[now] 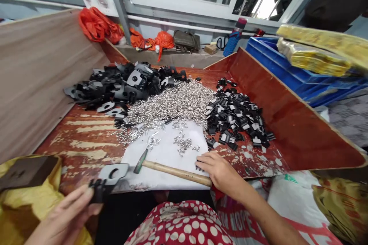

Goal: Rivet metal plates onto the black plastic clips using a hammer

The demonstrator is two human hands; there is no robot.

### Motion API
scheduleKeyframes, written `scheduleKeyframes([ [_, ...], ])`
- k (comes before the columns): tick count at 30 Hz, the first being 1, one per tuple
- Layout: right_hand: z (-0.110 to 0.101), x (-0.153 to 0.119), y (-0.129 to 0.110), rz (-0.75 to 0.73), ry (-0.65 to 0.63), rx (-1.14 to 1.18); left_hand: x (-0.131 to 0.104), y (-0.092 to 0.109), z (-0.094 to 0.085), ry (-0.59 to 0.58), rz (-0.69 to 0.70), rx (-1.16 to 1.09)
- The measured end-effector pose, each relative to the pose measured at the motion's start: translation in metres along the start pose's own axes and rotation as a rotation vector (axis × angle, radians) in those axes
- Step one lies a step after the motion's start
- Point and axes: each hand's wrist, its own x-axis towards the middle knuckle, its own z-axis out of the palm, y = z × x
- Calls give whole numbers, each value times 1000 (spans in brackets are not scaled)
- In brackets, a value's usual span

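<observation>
- The fingers of the left hand (pixel 67 212) are pinched on a black bracket (pixel 107 184), thumb above, at the near left, over the tabletop's near edge.
- The bracket has a flat plate with a round hole, its upper face shining pale grey in the light; the end by the fingertips is black and knobbly, with short upright lugs. The plate points to the right and away from the person.
- The left hand comes in from the near left corner, palm turned inward and partly hidden.
- The right hand (pixel 220 172) is palm down at the near right of a white cloth (pixel 166 147), fingers close together and bent downward. A small dark piece (pixel 198 168) shows under the fingertips; whether they grip it, I cannot tell.
- The right forearm slants in from the near right, wrist nearly straight.
- Between the hands a hammer (pixel 178 171) lies on the cloth, green head to the left, the end of its wooden handle just beside the right hand.
- Beyond the hammer, loose silver pins (pixel 172 103) spread over the cloth and rise into a heap farther off.
- On the worn red tabletop (pixel 86 134), black plates (pixel 135 82) are piled far left and small black clips (pixel 235 116) at the right.
</observation>
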Motion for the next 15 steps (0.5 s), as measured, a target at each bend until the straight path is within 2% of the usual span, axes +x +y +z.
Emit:
scheduleKeyframes([
  [1, 2, 1, 2, -40, -23, 9, -4, -2, 4, -79, -40, -75],
  [3, 9, 5, 4, -26, -8, -7, -13, -6, 18, -254, -99, -200],
  [6, 14, 20, -5, 66, 152, 25, -29, -6, 46, -406, -63, -231],
  [8, 11, 34, -21, 99, 304, 160, -37, 0, 65, -466, -16, -229],
  [10, 7, 50, -41, 112, 399, 329, -42, 9, 82, -535, 7, -260],
  [13, 8, 70, -70, 107, 415, 491, -46, 23, 99, -670, 25, -338],
  [15, 13, 78, -82, 102, 424, 528, -48, 30, 105, -719, 35, -387],
])
